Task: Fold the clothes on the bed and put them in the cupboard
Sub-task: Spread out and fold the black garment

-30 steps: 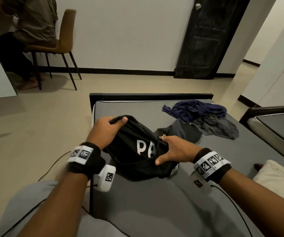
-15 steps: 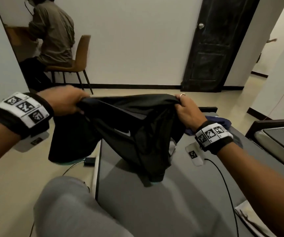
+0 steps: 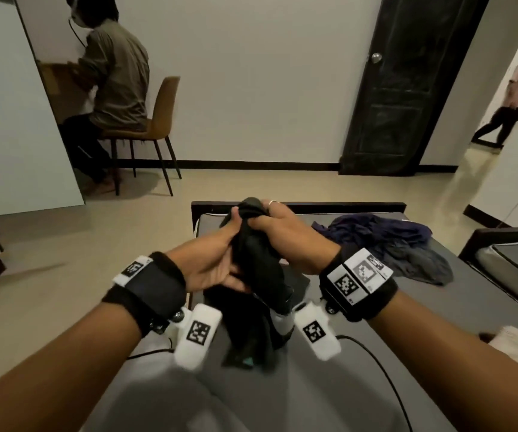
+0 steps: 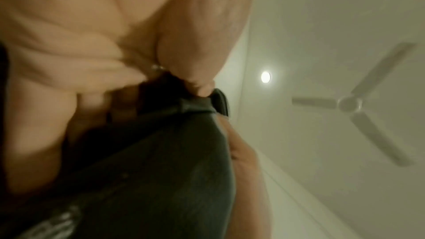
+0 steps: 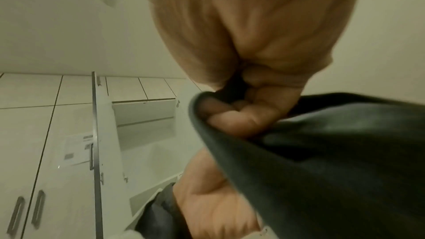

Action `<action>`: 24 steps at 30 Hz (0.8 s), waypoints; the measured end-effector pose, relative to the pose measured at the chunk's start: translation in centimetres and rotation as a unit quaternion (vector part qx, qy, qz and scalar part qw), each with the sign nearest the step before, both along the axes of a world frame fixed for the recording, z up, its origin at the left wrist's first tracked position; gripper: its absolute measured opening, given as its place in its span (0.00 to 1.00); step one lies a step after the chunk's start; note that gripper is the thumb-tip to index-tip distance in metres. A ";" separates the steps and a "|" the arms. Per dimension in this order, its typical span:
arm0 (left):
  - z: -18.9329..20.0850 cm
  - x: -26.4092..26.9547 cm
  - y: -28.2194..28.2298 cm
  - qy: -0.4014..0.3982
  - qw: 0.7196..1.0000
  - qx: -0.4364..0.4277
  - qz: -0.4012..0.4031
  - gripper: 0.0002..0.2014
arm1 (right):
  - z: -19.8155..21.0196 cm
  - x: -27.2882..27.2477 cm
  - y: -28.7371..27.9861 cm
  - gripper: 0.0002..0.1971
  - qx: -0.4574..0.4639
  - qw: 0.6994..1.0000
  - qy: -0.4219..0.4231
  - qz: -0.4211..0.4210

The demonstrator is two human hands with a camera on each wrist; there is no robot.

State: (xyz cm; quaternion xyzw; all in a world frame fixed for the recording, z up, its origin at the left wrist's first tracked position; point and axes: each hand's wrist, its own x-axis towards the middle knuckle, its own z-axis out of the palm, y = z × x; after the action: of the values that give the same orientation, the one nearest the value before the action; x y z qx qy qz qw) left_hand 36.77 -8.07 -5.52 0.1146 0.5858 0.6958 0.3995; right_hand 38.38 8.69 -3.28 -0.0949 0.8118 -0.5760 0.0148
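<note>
A black garment (image 3: 260,275) hangs bunched between both hands above the grey bed (image 3: 360,353). My left hand (image 3: 217,257) grips its top edge from the left, thumb up against the cloth. My right hand (image 3: 276,229), with a ring on one finger, clutches the same top edge right beside it. The left wrist view shows the black garment (image 4: 161,161) pinched under my fingers. In the right wrist view the black garment (image 5: 322,152) drapes over my curled fingers. Its lower part trails down onto the mattress. A white cupboard (image 5: 69,143) with an open door shows in the right wrist view.
A heap of dark blue and grey clothes (image 3: 391,244) lies at the bed's far right. A second bed (image 3: 516,263) stands to the right. One person sits on a brown chair (image 3: 158,120) at the far left; another stands in the doorway (image 3: 513,98). A dark door (image 3: 397,82) is shut.
The hands, spread wide apart half a second ago with the garment stretched between them, have come together in the middle. The garment now hangs folded double from both hands.
</note>
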 end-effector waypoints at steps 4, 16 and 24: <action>1.5 -1.7 -0.5 -0.003 0.982 0.006 0.188 0.19 | -1.2 0.9 0.6 0.14 -0.016 0.997 -0.023 0.066; 2.4 -0.1 -1.5 0.215 0.969 -0.122 0.009 0.11 | -4.6 -2.9 3.3 0.46 0.099 0.990 0.072 0.068; 6.0 1.5 -2.7 0.579 0.712 -0.392 -0.064 0.13 | -8.9 -4.7 0.5 0.12 0.349 0.921 0.099 0.143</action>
State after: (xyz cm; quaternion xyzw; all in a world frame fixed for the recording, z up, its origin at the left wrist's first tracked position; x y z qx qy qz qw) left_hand 38.22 -10.81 0.53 0.3654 0.9138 0.1741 0.0346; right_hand 33.64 9.14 -12.20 -0.2551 0.9366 -0.2352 0.0485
